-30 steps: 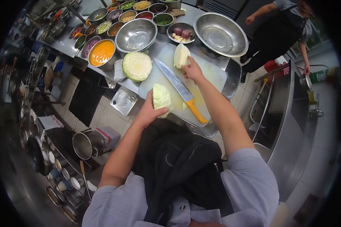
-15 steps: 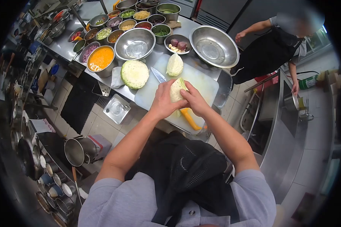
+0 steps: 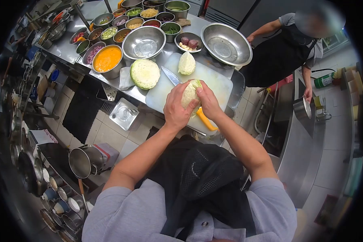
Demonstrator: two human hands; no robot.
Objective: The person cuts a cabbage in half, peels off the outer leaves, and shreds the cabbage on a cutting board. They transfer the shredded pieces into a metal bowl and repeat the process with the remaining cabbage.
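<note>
Between my two hands I hold a pale cabbage wedge (image 3: 190,95) above the white cutting board (image 3: 222,86). My left hand (image 3: 176,105) wraps its left side and my right hand (image 3: 209,101) grips the right. Beneath them on the board lies a knife; its blade (image 3: 171,76) shows past my left fingers and its yellow handle (image 3: 206,120) near my right wrist, the middle hidden. Another cabbage wedge (image 3: 186,63) rests at the board's far side. A cut cabbage half (image 3: 145,74), flat face up, sits at the board's left edge.
Behind the board stand a steel bowl (image 3: 144,43), a larger basin (image 3: 226,44) and a bowl of garlic and purple onions (image 3: 188,42). At left is a pot of orange liquid (image 3: 107,61), near several containers of chopped food. A co-worker (image 3: 278,52) at right holds a small pot (image 3: 301,108).
The wedge has turned in my hands, with my left hand now spread more over its side. At right, the co-worker's lower hand has brought the small pot nearer.
</note>
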